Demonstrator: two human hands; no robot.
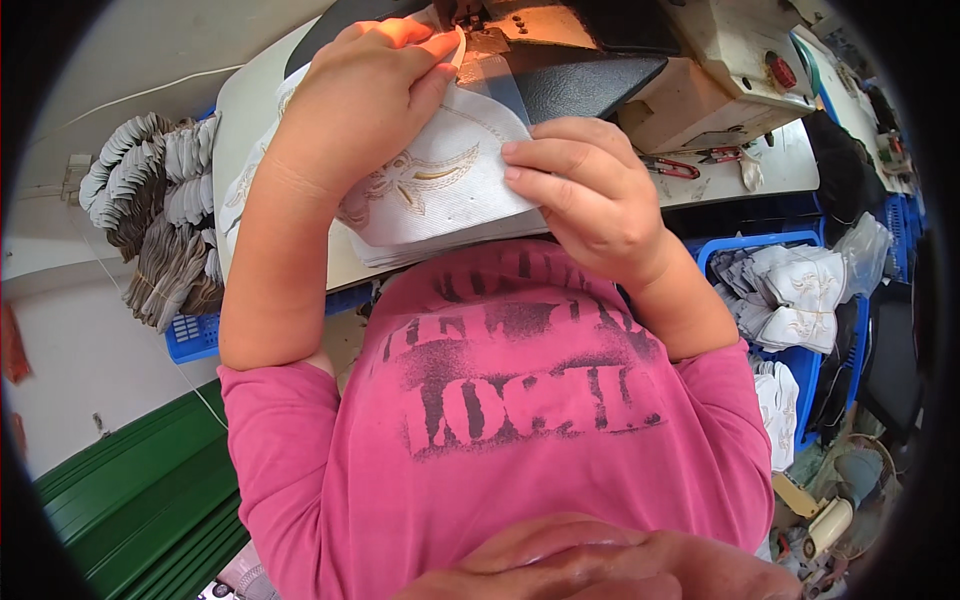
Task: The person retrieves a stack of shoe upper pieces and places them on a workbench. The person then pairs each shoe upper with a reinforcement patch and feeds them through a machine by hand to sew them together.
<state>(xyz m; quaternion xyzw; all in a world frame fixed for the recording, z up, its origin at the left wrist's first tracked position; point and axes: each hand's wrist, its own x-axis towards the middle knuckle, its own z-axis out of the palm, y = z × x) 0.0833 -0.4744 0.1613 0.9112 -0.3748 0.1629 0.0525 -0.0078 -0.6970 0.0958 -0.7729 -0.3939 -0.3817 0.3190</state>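
Observation:
A white embroidered fabric piece with a tan and gold stitched motif lies at the sewing machine, whose lamp lights the needle area orange. My left hand is closed over its far edge, thumb and fingers bent close to the needle. Beside those fingertips a narrow pale strip curves upward. With thumb and fingers, my right hand pinches the right edge of the piece. More white pieces are stacked beneath it at the table's near edge. The left fingertips are partly hidden.
Bundled grey and white pieces are piled at the left, over a blue crate. Red-handled snips lie on the white table at right. Blue crates at right hold white bundles. A green slatted surface is lower left.

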